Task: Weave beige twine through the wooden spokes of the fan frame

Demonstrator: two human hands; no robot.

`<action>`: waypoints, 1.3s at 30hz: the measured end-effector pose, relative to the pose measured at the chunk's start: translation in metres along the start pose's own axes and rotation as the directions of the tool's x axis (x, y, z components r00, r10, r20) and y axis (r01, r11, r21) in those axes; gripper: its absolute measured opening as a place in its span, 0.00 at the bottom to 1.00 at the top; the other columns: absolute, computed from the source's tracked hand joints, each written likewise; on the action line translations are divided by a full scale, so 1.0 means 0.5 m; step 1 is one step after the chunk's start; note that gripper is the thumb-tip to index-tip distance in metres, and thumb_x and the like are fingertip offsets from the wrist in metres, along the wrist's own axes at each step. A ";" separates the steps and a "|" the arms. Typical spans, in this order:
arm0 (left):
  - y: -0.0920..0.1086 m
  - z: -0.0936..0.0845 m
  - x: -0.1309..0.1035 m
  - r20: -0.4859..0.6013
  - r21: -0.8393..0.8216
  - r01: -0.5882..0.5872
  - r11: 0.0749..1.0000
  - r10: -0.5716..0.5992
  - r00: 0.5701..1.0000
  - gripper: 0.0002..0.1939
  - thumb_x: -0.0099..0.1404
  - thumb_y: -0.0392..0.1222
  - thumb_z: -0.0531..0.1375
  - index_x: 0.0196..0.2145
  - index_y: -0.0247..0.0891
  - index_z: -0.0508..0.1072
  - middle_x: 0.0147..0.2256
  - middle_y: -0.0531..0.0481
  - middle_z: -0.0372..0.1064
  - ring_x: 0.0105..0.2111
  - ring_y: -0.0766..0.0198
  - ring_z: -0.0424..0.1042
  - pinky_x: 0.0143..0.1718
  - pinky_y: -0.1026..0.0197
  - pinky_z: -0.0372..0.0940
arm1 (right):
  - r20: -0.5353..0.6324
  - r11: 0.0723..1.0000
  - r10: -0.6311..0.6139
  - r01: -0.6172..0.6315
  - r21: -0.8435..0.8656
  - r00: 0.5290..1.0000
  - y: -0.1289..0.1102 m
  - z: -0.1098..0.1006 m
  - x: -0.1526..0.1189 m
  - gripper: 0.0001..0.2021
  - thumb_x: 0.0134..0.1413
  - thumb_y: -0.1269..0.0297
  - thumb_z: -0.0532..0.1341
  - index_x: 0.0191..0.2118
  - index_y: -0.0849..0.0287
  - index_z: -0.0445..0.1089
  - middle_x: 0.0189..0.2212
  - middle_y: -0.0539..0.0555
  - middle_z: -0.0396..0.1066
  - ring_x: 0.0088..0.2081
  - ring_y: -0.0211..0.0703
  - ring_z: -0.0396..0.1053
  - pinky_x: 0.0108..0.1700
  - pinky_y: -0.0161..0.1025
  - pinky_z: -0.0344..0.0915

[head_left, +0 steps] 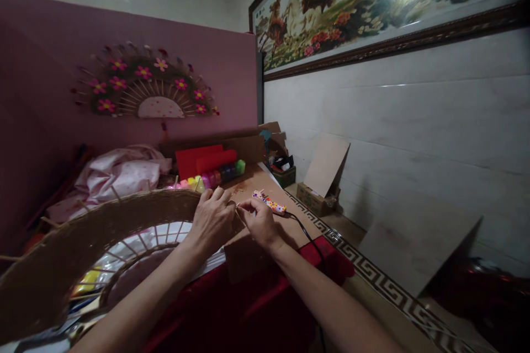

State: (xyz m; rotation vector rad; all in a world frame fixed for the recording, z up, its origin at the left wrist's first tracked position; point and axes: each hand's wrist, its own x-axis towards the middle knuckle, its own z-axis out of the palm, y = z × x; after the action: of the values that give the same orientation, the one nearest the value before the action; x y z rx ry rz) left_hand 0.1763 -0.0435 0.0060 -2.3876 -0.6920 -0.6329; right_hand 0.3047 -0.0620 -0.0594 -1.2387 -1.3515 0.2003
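Note:
A large fan-shaped frame (39, 248) of brown woven material with thin sticks fills the lower left. My left hand (213, 218) is at its right end, fingers curled over the edge. Beside it, my right hand (260, 222) has thumb and forefinger pinched together close to the left fingers. What the pinch holds is too small to make out. Just behind the right hand lies a flower-patterned tool (270, 202) with a black cord (305, 230).
Behind the frame are pink cloth (120, 174), red sheets (199, 160) and a row of coloured rolls (211, 178). Cardboard (296, 226) covers the table over red cloth (331, 259). A finished flowered fan (149, 80) hangs on the pink panel. Boxes (314, 198) stand by the right wall.

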 end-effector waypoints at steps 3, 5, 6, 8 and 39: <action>0.000 0.003 -0.001 0.002 -0.001 -0.003 1.000 0.003 1.000 0.07 0.57 0.34 0.56 0.22 0.36 0.70 0.28 0.44 0.66 0.34 0.55 0.63 0.36 0.52 0.55 | 0.000 0.995 0.060 -0.060 0.075 0.998 0.008 0.005 0.002 0.04 0.48 0.66 0.60 0.27 0.60 0.70 0.25 0.52 0.69 0.29 0.38 0.64 0.33 0.35 0.60; 0.001 0.004 -0.001 0.002 -0.002 -0.005 1.000 0.005 1.000 0.08 0.57 0.35 0.56 0.22 0.35 0.70 0.28 0.44 0.66 0.34 0.55 0.63 0.36 0.52 0.55 | 0.000 0.992 0.076 -0.075 0.099 0.997 0.011 0.007 0.003 0.04 0.47 0.66 0.60 0.27 0.60 0.70 0.25 0.51 0.69 0.28 0.38 0.64 0.32 0.35 0.61; 0.001 0.005 -0.001 0.002 -0.002 -0.004 1.000 0.004 1.000 0.08 0.57 0.35 0.56 0.22 0.35 0.70 0.28 0.44 0.66 0.34 0.55 0.63 0.36 0.52 0.55 | 0.003 0.991 0.081 -0.080 0.107 0.997 0.011 0.007 0.003 0.04 0.47 0.66 0.60 0.26 0.60 0.69 0.24 0.51 0.69 0.28 0.38 0.64 0.32 0.35 0.61; 0.002 0.005 -0.001 0.003 -0.003 -0.001 1.000 0.001 1.000 0.08 0.57 0.35 0.56 0.22 0.35 0.70 0.28 0.44 0.66 0.34 0.55 0.63 0.36 0.52 0.55 | 0.012 0.989 0.089 -0.089 0.120 0.996 0.012 0.008 0.003 0.04 0.47 0.66 0.59 0.26 0.60 0.69 0.23 0.51 0.68 0.28 0.38 0.64 0.31 0.34 0.61; 0.004 0.000 0.002 0.018 -0.024 0.008 1.000 -0.008 1.000 0.05 0.56 0.33 0.54 0.26 0.36 0.70 0.28 0.45 0.66 0.33 0.55 0.62 0.35 0.53 0.54 | 0.007 1.000 -0.005 0.005 0.030 1.000 0.032 0.011 0.003 0.07 0.49 0.62 0.59 0.26 0.59 0.69 0.25 0.51 0.68 0.32 0.39 0.64 0.34 0.35 0.60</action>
State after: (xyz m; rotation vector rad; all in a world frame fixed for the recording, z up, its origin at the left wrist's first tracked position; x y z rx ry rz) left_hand 0.1781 -0.0444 0.0059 -2.4162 -0.7060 -0.6272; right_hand 0.3090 -0.0514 -0.0716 -1.2107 -1.3532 0.2206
